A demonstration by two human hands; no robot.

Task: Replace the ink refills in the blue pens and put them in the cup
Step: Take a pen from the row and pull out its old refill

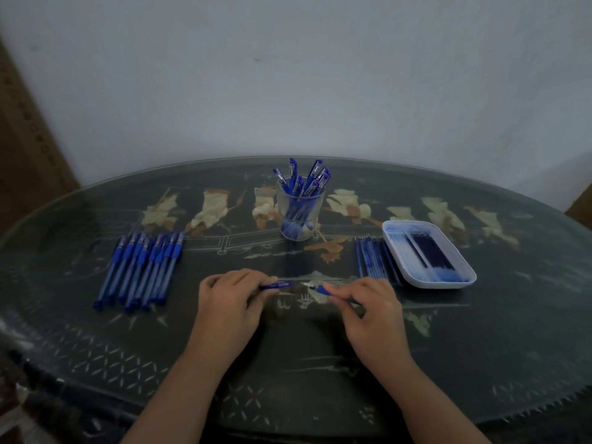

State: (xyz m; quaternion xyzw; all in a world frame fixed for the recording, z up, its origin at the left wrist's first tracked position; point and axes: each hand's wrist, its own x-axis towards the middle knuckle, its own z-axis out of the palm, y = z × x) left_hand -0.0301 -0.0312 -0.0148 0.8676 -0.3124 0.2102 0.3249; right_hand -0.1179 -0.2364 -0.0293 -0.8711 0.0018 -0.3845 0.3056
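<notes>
Both hands hover low over the table (288,363), the left hand (227,302) pinching one pen piece (277,285) and the right hand (368,309) pinching the second piece (320,290), so I would keep the two pieces level and in line, well short of the cup (315,213) behind.

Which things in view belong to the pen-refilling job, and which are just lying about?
Job: clear glass cup of blue pens; row of capped blue pens; loose blue refills; white rectangular tray of refills; blue pen body gripped by left hand; small blue pen piece pinched by right hand.

Lying about: brown cardboard box beside the dark patterned table, far left.
</notes>
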